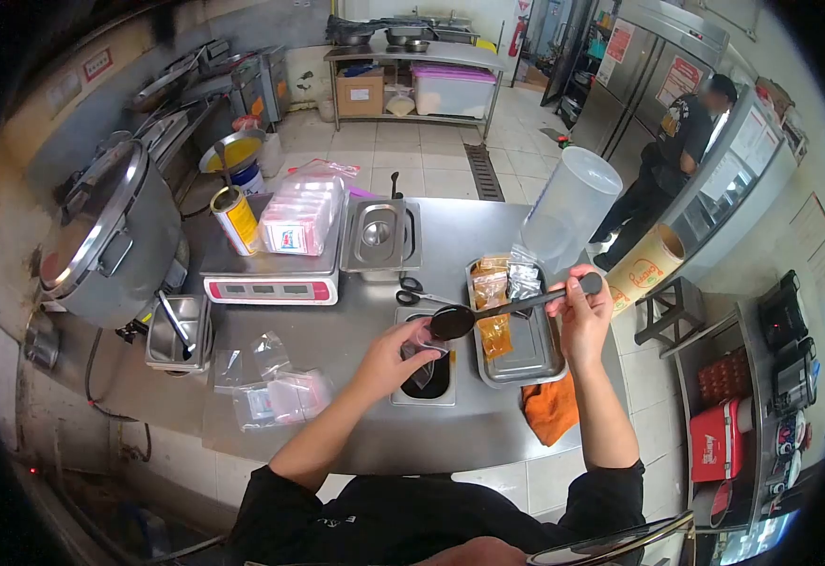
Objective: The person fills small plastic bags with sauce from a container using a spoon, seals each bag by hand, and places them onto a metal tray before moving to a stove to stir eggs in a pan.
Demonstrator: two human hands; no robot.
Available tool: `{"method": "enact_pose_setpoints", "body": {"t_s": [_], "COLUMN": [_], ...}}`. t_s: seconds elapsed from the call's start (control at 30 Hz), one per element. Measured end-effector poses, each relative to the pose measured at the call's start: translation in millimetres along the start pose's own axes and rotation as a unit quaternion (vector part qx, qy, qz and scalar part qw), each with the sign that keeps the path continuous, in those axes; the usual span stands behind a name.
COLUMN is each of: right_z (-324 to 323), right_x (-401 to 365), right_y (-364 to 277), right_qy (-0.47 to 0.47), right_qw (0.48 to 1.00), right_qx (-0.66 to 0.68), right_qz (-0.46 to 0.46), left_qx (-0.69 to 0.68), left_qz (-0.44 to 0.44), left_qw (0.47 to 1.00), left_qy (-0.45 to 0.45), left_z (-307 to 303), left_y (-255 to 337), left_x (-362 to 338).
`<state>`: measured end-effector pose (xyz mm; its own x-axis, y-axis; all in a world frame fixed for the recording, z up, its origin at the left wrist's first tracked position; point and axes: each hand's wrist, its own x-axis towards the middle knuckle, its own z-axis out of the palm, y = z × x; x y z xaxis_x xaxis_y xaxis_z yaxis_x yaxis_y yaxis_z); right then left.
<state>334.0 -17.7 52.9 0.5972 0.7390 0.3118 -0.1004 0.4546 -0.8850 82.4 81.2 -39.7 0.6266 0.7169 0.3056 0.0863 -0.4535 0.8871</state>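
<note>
My right hand (582, 319) grips the long handle of a black ladle (511, 307). The ladle's dark bowl is at the mouth of a small clear plastic bag (422, 347), which my left hand (396, 361) holds with closed fingers. Below the bag stands a steel container (403, 400) with dark contents, partly hidden by my left hand. Right of it, a steel tray (535, 363) holds filled brown sachets (495, 325) and silvery packets (524, 275). Black-handled scissors (417, 290) lie behind the steel container.
Empty plastic bags (285, 394) lie at left. Behind them are a scale (266, 289) carrying a yellow can (233, 222) and a bag pack (301, 215), and a lidded steel container (375, 236). An orange cloth (551, 411) sits at right. A person (681, 141) stands near the fridge.
</note>
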Motion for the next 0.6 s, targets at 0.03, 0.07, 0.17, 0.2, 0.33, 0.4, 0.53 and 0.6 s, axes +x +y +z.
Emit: {"method": "enact_pose_setpoints", "body": {"t_s": [0.03, 0.07, 0.17, 0.2, 0.33, 0.4, 0.53, 0.6], "right_z": [6, 9, 11, 13, 21, 24, 29, 30], "right_x": [0, 0, 3, 3, 3, 3, -2, -7], "right_y": [-6, -10, -18, -21, -33, -39, -47, -49], "right_qy": [-0.009, -0.019, -0.045, -0.046, -0.075, -0.087, -0.154, -0.174], "right_qw": [1.0, 0.999, 0.997, 0.997, 0.99, 0.987, 0.968, 0.957], "right_qx": [-0.02, -0.04, -0.043, -0.044, -0.072, -0.082, -0.09, -0.109], "right_qz": [-0.01, -0.019, -0.044, -0.045, -0.093, -0.11, -0.178, -0.206], "left_qx": [-0.001, -0.003, -0.006, -0.007, -0.03, -0.032, -0.028, -0.027], "left_qz": [0.004, 0.009, 0.004, 0.006, 0.0, 0.015, 0.024, 0.029], "left_qw": [1.0, 1.0, 1.0, 1.0, 0.999, 0.999, 0.999, 0.999], "left_qy": [0.006, 0.012, 0.014, 0.015, 0.023, 0.027, 0.03, 0.036], "left_z": [0, 1, -2, -2, -2, -3, -3, -3], "left_y": [-1, -1, 7, 7, 7, 8, 7, 7], "left_x": [1, 2, 5, 6, 10, 12, 16, 18]}}
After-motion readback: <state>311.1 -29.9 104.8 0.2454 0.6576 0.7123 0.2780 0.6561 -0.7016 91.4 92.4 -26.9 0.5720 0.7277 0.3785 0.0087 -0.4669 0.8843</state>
